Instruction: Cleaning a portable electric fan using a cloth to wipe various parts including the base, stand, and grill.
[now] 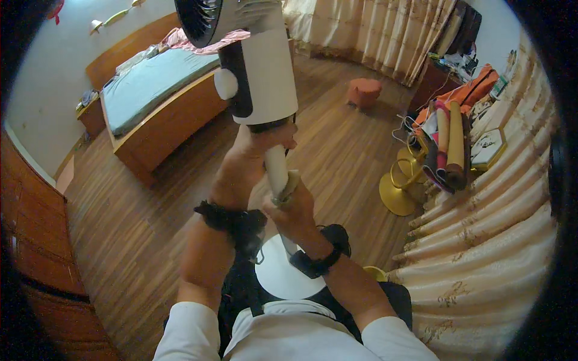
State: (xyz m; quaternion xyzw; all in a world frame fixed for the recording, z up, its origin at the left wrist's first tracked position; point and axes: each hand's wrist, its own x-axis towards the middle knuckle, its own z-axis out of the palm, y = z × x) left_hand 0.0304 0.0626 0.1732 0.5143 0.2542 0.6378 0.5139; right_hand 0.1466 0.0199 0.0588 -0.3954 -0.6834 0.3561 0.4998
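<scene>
A white and black pedestal fan [268, 78] stands upright in front of me, its grilled head cut off by the top edge. My left hand [253, 147] is closed around the neck just below the fan's body. Lower down, my right hand [295, 210] wraps a pale cloth [288, 185] around the white pole [276, 163]. Much of the cloth is hidden by the fingers. Between my legs sits the round white base [286, 274], partly covered by my right wrist. Both wrists wear black straps.
A wooden bed [174, 105] with a light blue sheet stands at the far left, wooden cabinets [42, 240] nearer. On the right are a gold round-based stand [400, 195], rolled fabrics [454, 141] and long curtains [475, 271]. A red stool [364, 91] sits farther back.
</scene>
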